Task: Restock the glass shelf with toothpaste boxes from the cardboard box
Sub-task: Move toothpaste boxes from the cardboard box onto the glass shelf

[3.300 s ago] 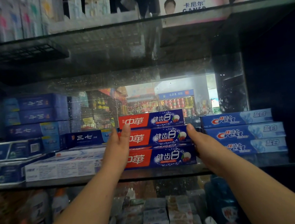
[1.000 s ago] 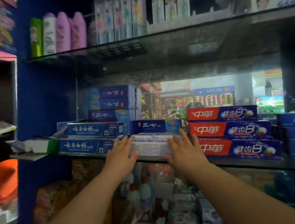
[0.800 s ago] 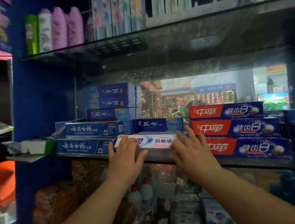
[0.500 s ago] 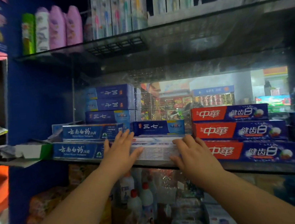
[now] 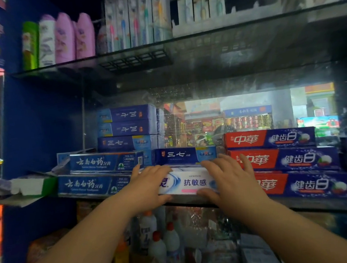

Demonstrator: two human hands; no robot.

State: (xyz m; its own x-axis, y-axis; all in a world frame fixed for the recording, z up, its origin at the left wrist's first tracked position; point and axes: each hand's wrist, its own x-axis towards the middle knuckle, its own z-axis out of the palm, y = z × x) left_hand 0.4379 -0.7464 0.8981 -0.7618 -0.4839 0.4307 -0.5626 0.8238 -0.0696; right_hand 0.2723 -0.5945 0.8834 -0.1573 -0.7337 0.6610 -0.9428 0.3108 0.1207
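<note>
The left hand (image 5: 151,188) and right hand (image 5: 230,181) gripped a white toothpaste box (image 5: 187,182) by its ends at the glass shelf (image 5: 306,205) front edge, between blue boxes (image 5: 92,185) and a red stack (image 5: 290,159).

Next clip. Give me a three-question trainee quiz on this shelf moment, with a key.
1. True or false: only the left hand grips the white toothpaste box.
2. Which stack sits directly to the white box's right? A. red-and-blue boxes B. pink bottles C. toothbrushes
3. Fill in: that stack is ___ boxes high.
Key: 1 false, the right hand grips it too; 2 A; 3 three.
</note>
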